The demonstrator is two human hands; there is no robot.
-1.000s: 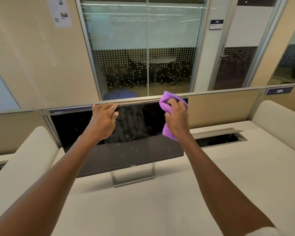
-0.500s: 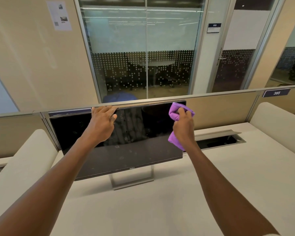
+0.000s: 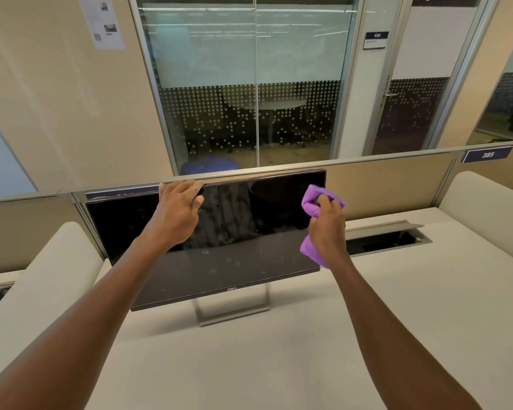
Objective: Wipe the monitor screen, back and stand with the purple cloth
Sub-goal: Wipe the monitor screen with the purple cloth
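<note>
A black monitor (image 3: 234, 232) stands on the pale desk, its dark screen spotted with smudges. Its silver stand (image 3: 231, 312) shows below the lower bezel. My left hand (image 3: 176, 214) grips the monitor's top edge left of centre, fingers curled over the back. My right hand (image 3: 328, 226) holds the bunched purple cloth (image 3: 313, 202) against the screen's right edge, about halfway down. Cloth pokes out above and below the fist. The monitor's back is hidden.
The pale desk (image 3: 279, 365) stretches toward me. An open cable hatch (image 3: 388, 238) lies in the desk right of the monitor. A low partition (image 3: 382, 179) runs behind it, with padded dividers (image 3: 486, 208) at both sides and glass office walls beyond.
My right hand has carried the cloth from the screen's upper right corner to the right and down along the edge. My left hand has stayed on the top edge.
</note>
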